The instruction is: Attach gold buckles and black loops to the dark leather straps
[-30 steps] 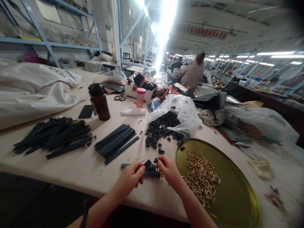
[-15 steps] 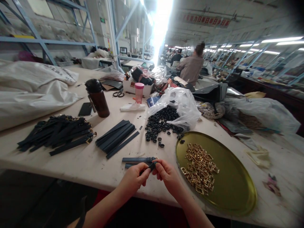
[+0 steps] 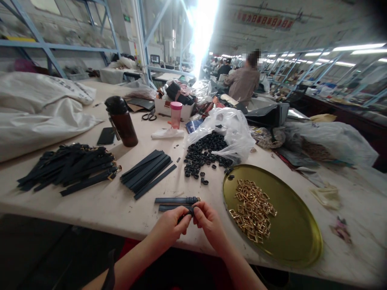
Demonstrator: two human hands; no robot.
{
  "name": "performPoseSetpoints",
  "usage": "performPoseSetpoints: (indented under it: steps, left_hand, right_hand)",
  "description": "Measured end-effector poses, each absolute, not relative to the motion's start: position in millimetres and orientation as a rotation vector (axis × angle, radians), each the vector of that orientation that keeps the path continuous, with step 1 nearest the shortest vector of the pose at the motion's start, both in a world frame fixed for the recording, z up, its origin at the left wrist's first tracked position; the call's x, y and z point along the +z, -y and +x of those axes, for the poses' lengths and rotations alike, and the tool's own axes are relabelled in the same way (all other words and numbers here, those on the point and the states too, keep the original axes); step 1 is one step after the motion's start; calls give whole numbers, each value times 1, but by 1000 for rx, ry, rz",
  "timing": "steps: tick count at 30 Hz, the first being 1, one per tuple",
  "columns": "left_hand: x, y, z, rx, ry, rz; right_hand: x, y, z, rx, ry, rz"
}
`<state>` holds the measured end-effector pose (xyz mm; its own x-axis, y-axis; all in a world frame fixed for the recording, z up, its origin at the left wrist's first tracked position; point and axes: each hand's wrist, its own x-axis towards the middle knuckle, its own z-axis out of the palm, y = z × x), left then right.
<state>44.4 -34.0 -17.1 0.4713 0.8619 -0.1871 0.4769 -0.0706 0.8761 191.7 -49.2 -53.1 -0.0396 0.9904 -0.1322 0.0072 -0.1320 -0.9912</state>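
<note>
Near the table's front edge, my left hand (image 3: 173, 222) pinches a short dark leather strap (image 3: 190, 210), its fingers closed round it. From the other side my right hand (image 3: 208, 220) grips the same strap's end between thumb and fingers. Much of this strap is hidden by the fingers. Just beyond my hands lie two dark straps: a finished-looking strap (image 3: 172, 200) with a gold buckle at its right end, and a second strap (image 3: 165, 208) partly covered by my left hand. Farther off are a stack of plain strap strips (image 3: 146, 171) and a heap of black loops (image 3: 205, 151).
A gold tray (image 3: 298, 225) with a pile of gold buckles (image 3: 254, 209) stands right. Buckled straps (image 3: 69, 167) are heaped left, near a brown bottle (image 3: 122, 123) and a phone (image 3: 106, 136). A plastic bag (image 3: 234, 131) and pink-lidded cup (image 3: 175, 114) stand farther back.
My hands have drawn slightly closer together on the strap, and less of it shows between them. The whole view has shifted a little. The things on the table keep their places.
</note>
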Motion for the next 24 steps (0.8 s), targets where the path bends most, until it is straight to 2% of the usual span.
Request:
performPoseSetpoints:
  steps: [15,24]
  left_hand:
    - [-27,33,38,611,-1136,1532]
    - [-23,34,35,504,-1334,1763]
  right_hand:
    - [-55,60,183,1617,834,-1031]
    - [-43,67,183,2029,552,-951]
